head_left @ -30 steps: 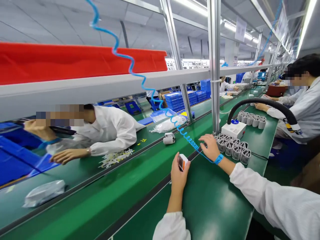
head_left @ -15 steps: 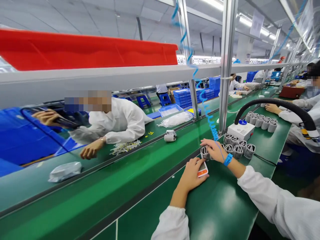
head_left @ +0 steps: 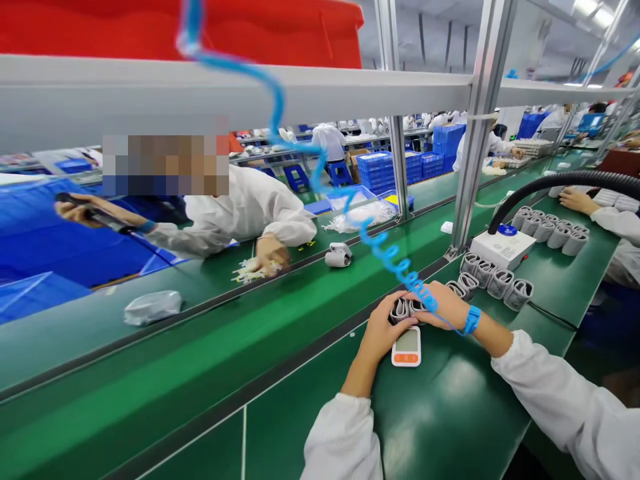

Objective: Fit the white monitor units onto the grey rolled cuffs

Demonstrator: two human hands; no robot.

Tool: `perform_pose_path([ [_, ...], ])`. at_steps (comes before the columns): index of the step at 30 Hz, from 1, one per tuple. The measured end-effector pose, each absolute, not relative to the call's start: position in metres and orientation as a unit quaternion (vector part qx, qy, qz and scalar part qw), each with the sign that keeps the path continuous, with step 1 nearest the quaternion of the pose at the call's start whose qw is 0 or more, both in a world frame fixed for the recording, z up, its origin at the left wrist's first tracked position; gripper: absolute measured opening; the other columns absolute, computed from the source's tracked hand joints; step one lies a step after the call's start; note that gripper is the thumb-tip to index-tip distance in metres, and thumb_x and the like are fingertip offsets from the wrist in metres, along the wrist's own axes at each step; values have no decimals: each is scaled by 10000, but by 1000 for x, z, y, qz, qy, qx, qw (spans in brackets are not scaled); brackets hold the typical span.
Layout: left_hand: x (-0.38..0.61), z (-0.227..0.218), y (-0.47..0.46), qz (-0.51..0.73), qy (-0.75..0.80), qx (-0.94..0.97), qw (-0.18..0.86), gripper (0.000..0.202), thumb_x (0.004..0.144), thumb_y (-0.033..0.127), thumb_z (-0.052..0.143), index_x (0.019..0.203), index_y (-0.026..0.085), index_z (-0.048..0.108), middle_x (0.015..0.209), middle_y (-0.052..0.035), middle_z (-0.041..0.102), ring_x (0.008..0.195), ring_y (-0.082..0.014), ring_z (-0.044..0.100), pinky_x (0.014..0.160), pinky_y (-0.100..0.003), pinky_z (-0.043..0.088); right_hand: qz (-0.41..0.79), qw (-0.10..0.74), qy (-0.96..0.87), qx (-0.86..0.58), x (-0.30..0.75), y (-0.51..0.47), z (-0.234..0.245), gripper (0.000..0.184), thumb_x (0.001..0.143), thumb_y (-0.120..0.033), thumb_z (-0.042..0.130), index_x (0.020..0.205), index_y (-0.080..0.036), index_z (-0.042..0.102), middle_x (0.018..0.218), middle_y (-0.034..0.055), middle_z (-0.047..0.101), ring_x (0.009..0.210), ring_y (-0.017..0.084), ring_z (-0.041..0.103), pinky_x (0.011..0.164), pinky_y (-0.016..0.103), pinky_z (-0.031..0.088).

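Note:
A small white monitor unit (head_left: 406, 347) with a grey screen and an orange button lies flat on the green bench. Just behind it, my left hand (head_left: 383, 331) and my right hand (head_left: 443, 305) both close on a rolled grey cuff (head_left: 406, 309). My right wrist wears a blue strap (head_left: 471, 319) with a coiled blue cord (head_left: 380, 253) rising up and to the left. More rolled grey cuffs (head_left: 493, 283) stand in a row right of my hands.
A white box (head_left: 503, 248) with a black hose (head_left: 550, 183) stands behind the cuffs. Another white unit (head_left: 339, 255) sits on the green belt (head_left: 200, 360). A person in white leans across the far side; another person's hand (head_left: 575, 199) is at the right.
My left hand laid the white unit flat on the bench and let it go. Both hands then closed on a grey cuff drawn out of the row.

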State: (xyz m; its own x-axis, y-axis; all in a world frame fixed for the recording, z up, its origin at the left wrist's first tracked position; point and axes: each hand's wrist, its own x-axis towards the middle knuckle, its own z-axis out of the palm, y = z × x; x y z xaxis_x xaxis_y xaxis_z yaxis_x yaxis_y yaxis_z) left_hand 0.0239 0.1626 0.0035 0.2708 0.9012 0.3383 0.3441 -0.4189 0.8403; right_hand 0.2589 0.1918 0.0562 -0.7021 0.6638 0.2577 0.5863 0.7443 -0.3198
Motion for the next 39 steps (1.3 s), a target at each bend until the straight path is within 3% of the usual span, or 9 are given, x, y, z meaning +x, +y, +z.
perform_pose_path([
  [7,14,18,162,424,410,700,402,478,946,378,804,1401,254,723,1437,-86,746,1328,-308,699,1198,-451,523,168,200,-920,-292,269,201,55,441,1083,-455,701,1460,-227,726,1319,133,802,1185,301,764,1055,428,550],
  [13,9,19,164,419,396,693,433,473,933,381,789,1381,251,711,1441,-83,733,1309,-300,702,1181,-443,539,225,208,-913,-269,278,204,60,480,1067,-464,712,1501,-259,724,1372,110,796,1228,302,757,1085,417,560],
  [17,7,10,168,464,411,633,465,521,991,437,722,1463,238,624,1385,-108,750,1236,-286,740,1111,-446,583,250,225,-899,-279,283,205,61,494,1037,-463,746,1498,-284,737,1344,88,808,1230,298,757,1109,437,572],
  [20,8,5,170,476,427,653,404,583,969,421,769,1504,252,608,1472,-120,704,1338,-304,695,1191,-484,530,241,265,-889,-285,283,205,65,591,993,-498,805,1528,-264,712,1439,117,775,1336,331,724,1200,508,540],
  [25,20,24,164,483,456,723,193,659,971,482,816,1548,259,586,1629,-161,569,1562,-360,503,1329,-577,370,203,353,-857,-316,301,207,80,537,1067,-510,711,1546,-271,689,1559,116,705,1493,339,630,1365,589,344],
  [27,31,37,158,442,454,763,130,594,983,506,813,1490,257,630,1557,-149,639,1556,-379,496,1371,-642,261,202,305,-871,-328,312,211,82,633,1007,-555,780,1557,-260,677,1552,124,707,1466,357,645,1348,591,357],
  [30,55,46,149,351,445,819,87,539,959,551,839,1389,261,696,1383,-126,754,1517,-430,512,1370,-764,79,205,188,-910,-306,317,216,75,688,880,-573,902,1454,-228,745,1396,138,784,1293,365,731,1208,530,500],
  [34,73,37,146,308,468,823,96,515,953,535,843,1362,246,722,1267,-160,796,1472,-455,532,1330,-786,186,175,140,-921,-319,308,218,67,407,912,-475,882,1225,-224,814,1164,99,828,1087,323,762,1003,429,565],
  [39,56,34,155,295,436,839,137,423,914,406,904,1297,290,767,1278,-99,790,1454,-391,558,1343,-691,250,234,138,-922,-276,310,215,79,303,943,-434,839,1184,-250,831,1135,56,836,1066,278,766,1022,391,548],
])
